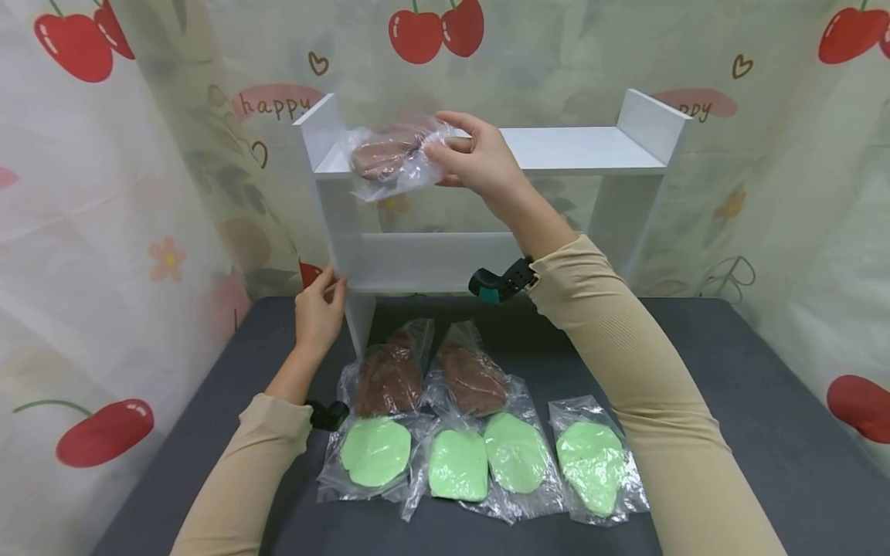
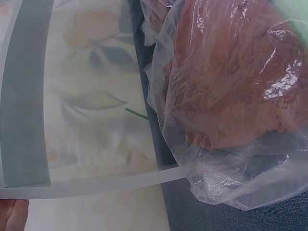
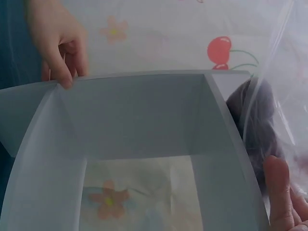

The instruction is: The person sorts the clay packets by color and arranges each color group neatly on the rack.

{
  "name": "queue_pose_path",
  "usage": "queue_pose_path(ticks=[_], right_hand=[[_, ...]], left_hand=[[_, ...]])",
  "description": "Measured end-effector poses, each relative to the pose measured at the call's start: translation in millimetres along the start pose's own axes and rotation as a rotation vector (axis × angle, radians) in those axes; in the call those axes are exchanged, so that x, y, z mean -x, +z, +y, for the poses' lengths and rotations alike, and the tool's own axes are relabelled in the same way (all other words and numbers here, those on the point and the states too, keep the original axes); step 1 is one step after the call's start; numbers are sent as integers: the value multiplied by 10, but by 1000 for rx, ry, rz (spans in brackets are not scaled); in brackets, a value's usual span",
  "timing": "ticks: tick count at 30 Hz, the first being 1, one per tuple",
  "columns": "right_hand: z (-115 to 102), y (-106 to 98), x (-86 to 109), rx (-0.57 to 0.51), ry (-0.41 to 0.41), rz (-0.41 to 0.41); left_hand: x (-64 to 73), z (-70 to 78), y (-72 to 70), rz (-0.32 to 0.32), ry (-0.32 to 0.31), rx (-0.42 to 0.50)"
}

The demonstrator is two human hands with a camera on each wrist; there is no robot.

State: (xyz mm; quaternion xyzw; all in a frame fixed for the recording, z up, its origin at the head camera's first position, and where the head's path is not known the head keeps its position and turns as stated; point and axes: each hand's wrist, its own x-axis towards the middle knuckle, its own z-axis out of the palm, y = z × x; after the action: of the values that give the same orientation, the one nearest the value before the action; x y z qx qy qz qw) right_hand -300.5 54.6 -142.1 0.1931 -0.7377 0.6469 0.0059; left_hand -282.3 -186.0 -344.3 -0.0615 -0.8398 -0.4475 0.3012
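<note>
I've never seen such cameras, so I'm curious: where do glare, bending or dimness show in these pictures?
Head view: bright, with small glints over the rightmost green lump; left wrist view: white glare over the bagged brown lump, and the shelf edge looks bowed; right wrist view: dimmer and greyer, with the shelf's edges curving.

Brown lumps, green slabs; white shelf; grey table; cream curtain (red cherries).

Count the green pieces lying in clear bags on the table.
4, in a row in the head view: a leftmost piece, a second piece and third piece close together in the middle, and a rightmost piece near the right sleeve, which may hide more.
</note>
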Motion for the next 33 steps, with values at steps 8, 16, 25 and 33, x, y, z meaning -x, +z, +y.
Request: queue_pose_path(ticks=[8,16,25,33], right_hand=[[-27,108,-96,155,38,-44],[-13,222,-147,178,22,-2],[-12,319,-140,131,-3,87],[55,198,-25,142,-23,3]], left_hand=[[6,-10,-4,-2,-5,-5],[9,0,2,6,-3,-8],[-1,10,-3,16,8,-11],[3,6,3,20,11,-6]])
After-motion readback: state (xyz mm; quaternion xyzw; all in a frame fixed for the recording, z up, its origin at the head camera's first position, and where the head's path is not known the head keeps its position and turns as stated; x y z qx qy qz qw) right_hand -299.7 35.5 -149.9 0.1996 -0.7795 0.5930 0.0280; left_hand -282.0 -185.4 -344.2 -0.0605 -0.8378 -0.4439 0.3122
